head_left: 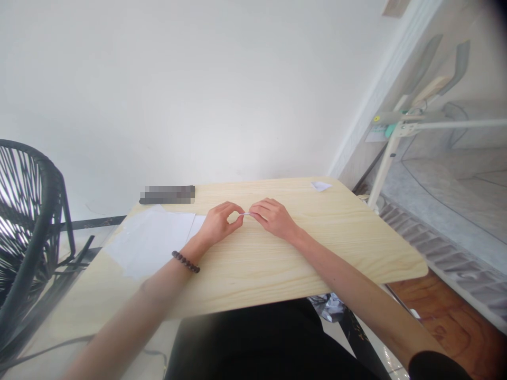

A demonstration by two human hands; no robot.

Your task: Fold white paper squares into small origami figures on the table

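Observation:
My left hand (223, 223), with a dark bead bracelet (185, 262) at its wrist, pinches one end of a small piece of white paper (246, 214) between thumb and forefinger. The paper shows nearly edge-on as a thin strip, so its full shape is hidden. At the other end, my right hand (273, 217) grips it with thumb and fingertips. Both hands are over the middle of the light wooden table (253, 274). White paper sheets (152, 240) lie flat to the left, partly behind my left hand and forearm.
A folded white paper piece (320, 186) lies at the back right of the table. A dark, pixelated long object (168, 195) rests at the back left. A black woven chair (47, 179) stands left; a white metal frame (384, 169) stands right. A wall borders the far edge.

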